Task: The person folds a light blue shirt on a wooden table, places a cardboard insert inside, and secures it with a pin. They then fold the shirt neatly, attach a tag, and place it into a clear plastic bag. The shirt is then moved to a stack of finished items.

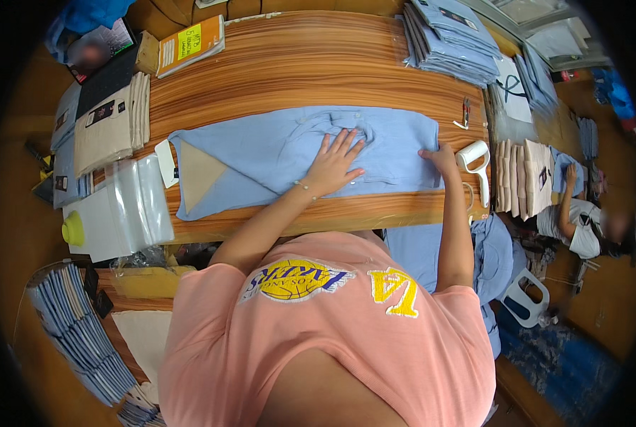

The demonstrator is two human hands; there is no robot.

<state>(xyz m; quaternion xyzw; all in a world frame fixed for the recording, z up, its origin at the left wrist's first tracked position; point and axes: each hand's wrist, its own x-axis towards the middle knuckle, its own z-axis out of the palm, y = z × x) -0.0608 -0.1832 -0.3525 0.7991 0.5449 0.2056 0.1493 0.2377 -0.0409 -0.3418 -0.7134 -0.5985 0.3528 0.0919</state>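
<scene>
A light blue buttoned shirt, folded into a long strip, lies across the wooden table in front of me. Fingers spread, my left hand presses flat on its wrinkled middle, just below a button. At the shirt's right end, my right hand pinches the edge between thumb and fingers. A beige triangle shows at the left end where the blue cloth folds away; I cannot tell whether it is cloth or card. A white card sits against that left end.
Right of the shirt are a white lint roller and small snippers. Folded blue shirts stack at the far right. Beige garments and clear plastic bags lie left. Another person works at the far right.
</scene>
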